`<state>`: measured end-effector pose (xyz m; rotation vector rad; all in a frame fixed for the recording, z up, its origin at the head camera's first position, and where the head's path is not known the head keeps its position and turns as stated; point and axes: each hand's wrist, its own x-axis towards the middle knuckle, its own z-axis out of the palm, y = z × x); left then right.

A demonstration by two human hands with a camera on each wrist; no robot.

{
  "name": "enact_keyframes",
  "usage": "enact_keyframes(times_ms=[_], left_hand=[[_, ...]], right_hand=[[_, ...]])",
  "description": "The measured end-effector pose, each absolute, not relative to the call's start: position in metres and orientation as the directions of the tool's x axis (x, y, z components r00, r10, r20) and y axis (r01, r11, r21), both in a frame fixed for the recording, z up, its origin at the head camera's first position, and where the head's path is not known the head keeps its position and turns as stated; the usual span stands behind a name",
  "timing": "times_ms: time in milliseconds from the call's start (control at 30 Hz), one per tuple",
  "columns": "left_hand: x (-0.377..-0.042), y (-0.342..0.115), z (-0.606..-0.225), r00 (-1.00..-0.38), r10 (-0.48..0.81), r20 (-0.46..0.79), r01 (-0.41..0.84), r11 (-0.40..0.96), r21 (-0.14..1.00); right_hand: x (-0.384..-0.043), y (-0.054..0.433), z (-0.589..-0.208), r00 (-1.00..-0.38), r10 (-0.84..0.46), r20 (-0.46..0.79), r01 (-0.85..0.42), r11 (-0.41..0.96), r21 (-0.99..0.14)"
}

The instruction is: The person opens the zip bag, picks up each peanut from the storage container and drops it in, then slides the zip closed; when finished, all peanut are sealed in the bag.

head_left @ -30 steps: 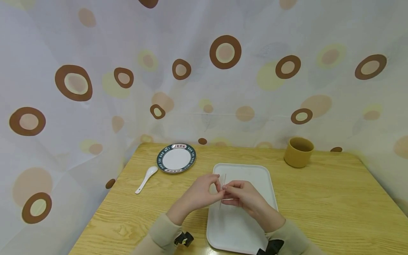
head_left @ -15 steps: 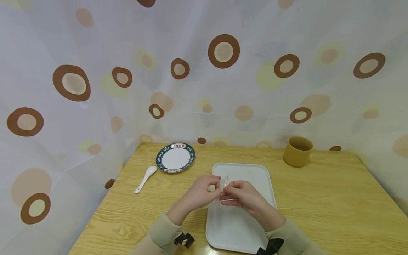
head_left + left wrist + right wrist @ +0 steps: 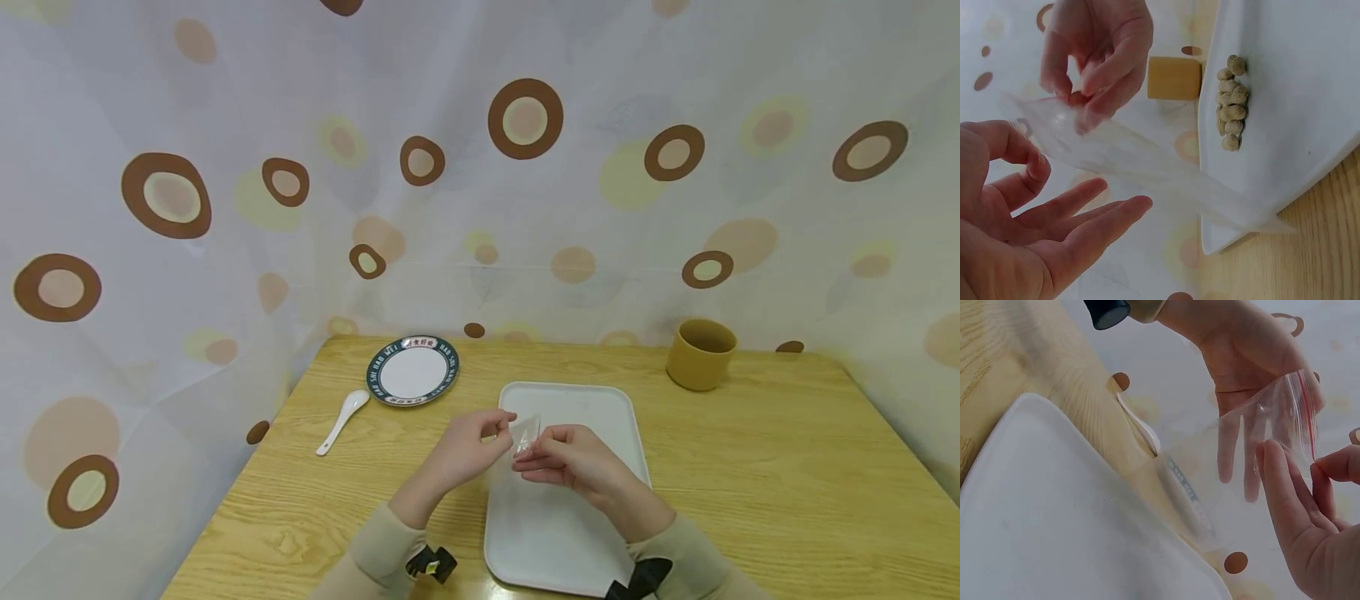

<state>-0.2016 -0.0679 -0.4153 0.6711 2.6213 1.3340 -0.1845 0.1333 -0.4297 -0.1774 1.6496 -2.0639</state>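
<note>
A clear zip-top plastic bag (image 3: 1272, 419) with a red stripe along its mouth hangs between the hands above the white tray (image 3: 558, 533). My right hand (image 3: 1300, 531) pinches the bag near the striped edge, its other fingers against the plastic. My left hand (image 3: 468, 450) is close beside the bag, thumb and forefinger apart in the head view; in the left wrist view the left hand's fingers (image 3: 1085, 234) are spread next to the film. Whether they touch it I cannot tell. Several peanuts in their shells (image 3: 1232, 103) lie on the tray, hidden in the head view.
Left of the tray, a white spoon (image 3: 343, 423) lies near a plate (image 3: 414, 372) with a dark green lettered rim. A mustard-yellow mug (image 3: 701, 355) stands at the back right. Patterned cloth (image 3: 480, 167) hangs behind the wooden table (image 3: 772, 467).
The bag has turned from nearly edge-on to showing its face to the head view. My left thumb and forefinger have drawn slightly left, away from the right fingertips; the right hand stays nearly in place.
</note>
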Motion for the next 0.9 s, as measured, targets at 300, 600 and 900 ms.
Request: enact_keyframes(times_ms=[300,600,900], left_hand=[[-0.207,-0.081,-0.413,-0.935,0.348,0.061,0.218,0.431,0.876],[-0.207,-0.089,-0.408,-0.922,0.386,-0.03,0.052,0.2,0.979],[-0.206,-0.089,-0.405,-0.834,0.548,-0.07,0.023,0.16,0.987]], right_hand=[[-0.187,0.14,-0.427,-0.876,-0.432,-0.214,0.308,-0.158,-0.938],[-0.188,0.145,-0.421,-0.877,-0.444,-0.186,0.289,-0.176,-0.941],[-0.188,0.149,-0.424,-0.815,-0.579,-0.006,0.136,-0.181,-0.974]])
